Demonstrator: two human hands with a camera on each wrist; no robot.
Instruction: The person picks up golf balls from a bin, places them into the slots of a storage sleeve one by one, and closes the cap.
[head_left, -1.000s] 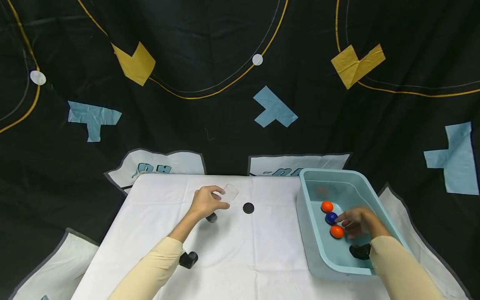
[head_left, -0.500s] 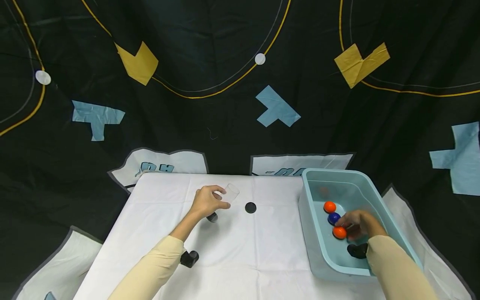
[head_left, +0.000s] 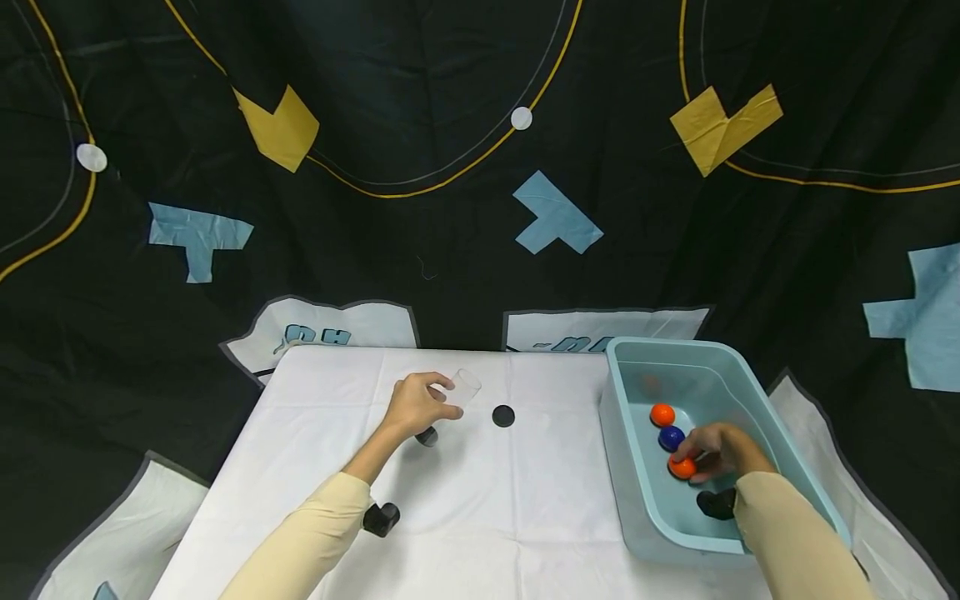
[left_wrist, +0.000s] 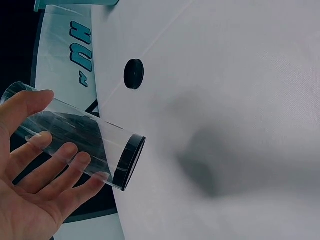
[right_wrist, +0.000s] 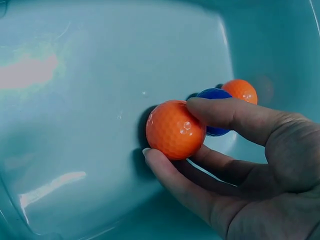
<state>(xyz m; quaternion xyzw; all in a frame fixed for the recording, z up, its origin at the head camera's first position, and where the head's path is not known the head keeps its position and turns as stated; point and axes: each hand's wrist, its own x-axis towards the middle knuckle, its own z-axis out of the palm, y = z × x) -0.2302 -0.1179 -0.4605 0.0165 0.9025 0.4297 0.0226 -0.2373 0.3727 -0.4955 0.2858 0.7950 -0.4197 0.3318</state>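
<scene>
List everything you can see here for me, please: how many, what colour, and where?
Orange balls: two, orange, in the bin; the nearer one pinched by the right hand.
Blue ball: one, dark blue, between the orange ones.
Bin: one, light blue, right of the table.
Clear tube: one, transparent with a black end, tilted, in the left hand.
Black disc: one, on the white table.
Backdrop: black cloth with yellow and blue patches.
Left hand: holds the tube.
Right hand: in the bin.

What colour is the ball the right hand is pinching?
Orange ball, clearest in the right wrist view.
</scene>
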